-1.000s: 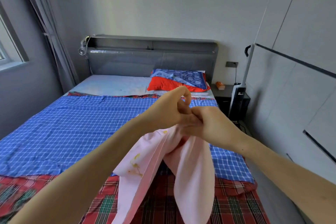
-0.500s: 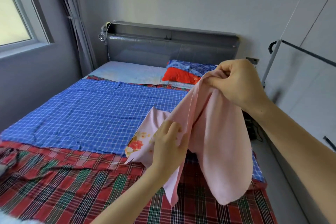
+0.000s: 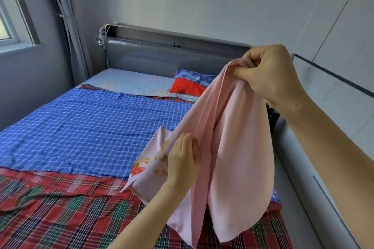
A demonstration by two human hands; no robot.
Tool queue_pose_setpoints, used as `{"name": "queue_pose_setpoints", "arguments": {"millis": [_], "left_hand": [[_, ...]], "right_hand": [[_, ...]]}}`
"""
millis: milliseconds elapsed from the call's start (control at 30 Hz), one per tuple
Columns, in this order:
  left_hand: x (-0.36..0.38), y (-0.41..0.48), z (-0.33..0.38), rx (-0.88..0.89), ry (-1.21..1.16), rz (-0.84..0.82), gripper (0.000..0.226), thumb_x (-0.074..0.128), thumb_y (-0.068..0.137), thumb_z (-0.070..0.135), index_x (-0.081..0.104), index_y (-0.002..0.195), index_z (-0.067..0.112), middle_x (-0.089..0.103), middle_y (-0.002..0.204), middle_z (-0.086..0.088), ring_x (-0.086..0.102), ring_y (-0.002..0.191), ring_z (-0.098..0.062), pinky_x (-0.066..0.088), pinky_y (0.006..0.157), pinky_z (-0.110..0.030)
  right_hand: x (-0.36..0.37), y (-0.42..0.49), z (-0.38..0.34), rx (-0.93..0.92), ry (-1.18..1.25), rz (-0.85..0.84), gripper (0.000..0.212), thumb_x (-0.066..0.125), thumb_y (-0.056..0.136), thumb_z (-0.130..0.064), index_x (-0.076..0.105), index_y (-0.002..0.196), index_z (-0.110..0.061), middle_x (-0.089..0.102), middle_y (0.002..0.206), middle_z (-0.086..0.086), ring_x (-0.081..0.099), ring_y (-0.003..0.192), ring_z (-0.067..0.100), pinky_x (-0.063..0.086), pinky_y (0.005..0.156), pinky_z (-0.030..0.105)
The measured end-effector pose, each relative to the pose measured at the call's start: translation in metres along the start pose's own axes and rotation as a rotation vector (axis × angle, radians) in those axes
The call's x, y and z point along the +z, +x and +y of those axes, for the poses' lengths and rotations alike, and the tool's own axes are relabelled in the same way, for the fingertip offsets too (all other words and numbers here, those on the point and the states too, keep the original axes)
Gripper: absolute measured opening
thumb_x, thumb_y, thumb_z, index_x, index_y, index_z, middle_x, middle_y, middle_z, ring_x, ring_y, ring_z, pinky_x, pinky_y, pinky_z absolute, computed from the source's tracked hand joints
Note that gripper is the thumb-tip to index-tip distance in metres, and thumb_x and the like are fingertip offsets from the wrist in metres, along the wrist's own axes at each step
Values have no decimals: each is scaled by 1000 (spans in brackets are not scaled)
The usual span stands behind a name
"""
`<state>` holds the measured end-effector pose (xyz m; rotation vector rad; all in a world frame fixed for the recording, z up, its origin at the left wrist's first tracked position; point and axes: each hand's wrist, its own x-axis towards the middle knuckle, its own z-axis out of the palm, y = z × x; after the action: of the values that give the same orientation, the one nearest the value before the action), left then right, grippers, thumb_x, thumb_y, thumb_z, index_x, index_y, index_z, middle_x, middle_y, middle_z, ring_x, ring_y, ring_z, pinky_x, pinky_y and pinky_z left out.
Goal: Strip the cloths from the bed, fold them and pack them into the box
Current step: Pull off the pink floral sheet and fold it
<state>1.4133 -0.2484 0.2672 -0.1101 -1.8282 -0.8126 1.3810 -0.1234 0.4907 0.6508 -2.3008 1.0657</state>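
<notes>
right hand [image 3: 269, 75]: raised at right, fingers and thumb curled, pinching the bunched top edge of the pink cloth [image 3: 238, 147]
left hand [image 3: 182, 157]: lower and nearer the middle, fingers curled round a fold of the same cloth
pink cloth: in the air between both hands over the bed's right side, hanging in two long lobes; plain pink faces the camera, a floral face [image 3: 149, 166] shows at the lower left corner
blue checked sheet [image 3: 91, 127]: spread flat across the middle of the bed, a few creases
plaid sheet [image 3: 60, 208]: red and green, under the blue one, exposed at the near end and in a thin strip at the far edge
mattress [image 3: 129, 81]: pale bare strip at the head end
pillows: red pillow [image 3: 188, 88] with a blue patterned one [image 3: 194, 76] on top, at the head end, right
blocked: cloth hides the bed's right edge and part of the pillows; right hand covers the right end of the headboard [image 3: 151, 56]
headboard: grey, padded, ledge along the top; clip lamp [image 3: 100, 39] at its left end
left: curtain [image 3: 70, 26], window [image 3: 10, 26]
right: pale wardrobe panels [image 3: 344, 46]
</notes>
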Motion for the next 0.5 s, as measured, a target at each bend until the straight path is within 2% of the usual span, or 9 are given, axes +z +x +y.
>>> {"name": "queue_pose_setpoints", "arguments": {"millis": [100, 200, 233, 267, 300, 367, 433, 500], "left_hand": [[-7, -1, -20, 186, 47, 6, 25, 53, 79, -5, 48, 95, 13, 44, 84, 1, 39, 66, -14, 33, 55, -19], [-4, -7, -29, 317, 89, -65, 14, 57, 80, 1, 61, 90, 10, 46, 84, -1, 46, 68, -20, 44, 53, -28], [-3, -9, -23, 280, 82, -103, 7, 59, 80, 7, 64, 84, 6, 49, 82, -3, 48, 68, -23, 47, 54, -33], [-1, -10, -16, 194, 90, -130, 13, 60, 80, 16, 65, 81, 3, 52, 80, -6, 50, 69, -25, 48, 58, -37], [1, -10, -7, 86, 116, -152, 26, 60, 80, 28, 64, 80, 2, 55, 80, -8, 51, 72, -27, 48, 66, -40], [7, -4, 8, -100, 196, -168, 46, 56, 77, 48, 60, 80, 2, 56, 81, -11, 52, 76, -29, 40, 81, -37], [13, 4, 17, -195, 222, -144, 46, 54, 75, 48, 55, 76, 2, 54, 78, -12, 52, 72, -30, 35, 79, -36], [19, 6, 15, -223, 234, -129, 36, 54, 73, 40, 53, 71, 3, 52, 76, -13, 51, 70, -31, 39, 73, -39]], "right_hand": [[-4, 0, 1, 12, 22, -6, 23, 73, 79, -14, 65, 71, 6, 52, 57, 4, 40, 52, 7, 32, 46, 14], [-5, 0, 4, 26, 4, -10, 22, 74, 78, -14, 66, 71, 5, 50, 53, -1, 38, 46, 3, 31, 45, 12], [-5, 0, 6, 32, 1, -8, 22, 74, 78, -14, 65, 69, 4, 49, 49, -6, 38, 42, 2, 30, 44, 11], [-4, -1, 7, 38, 4, -7, 21, 74, 77, -14, 65, 67, 3, 47, 45, -11, 39, 40, 1, 29, 43, 9], [-4, -2, 8, 44, 14, 0, 20, 75, 77, -14, 65, 67, 1, 46, 40, -12, 39, 39, 1, 29, 43, 9], [-1, -2, 9, 54, 30, 8, 18, 76, 76, -13, 65, 66, -3, 46, 37, -15, 40, 39, 1, 29, 42, 9], [2, 0, 9, 60, 35, 7, 19, 76, 75, -13, 63, 61, -9, 46, 37, -17, 39, 39, 1, 30, 43, 11], [3, 2, 10, 68, 36, 10, 28, 76, 75, -12, 57, 55, -16, 44, 36, -17, 37, 39, 1, 29, 44, 12]]}}
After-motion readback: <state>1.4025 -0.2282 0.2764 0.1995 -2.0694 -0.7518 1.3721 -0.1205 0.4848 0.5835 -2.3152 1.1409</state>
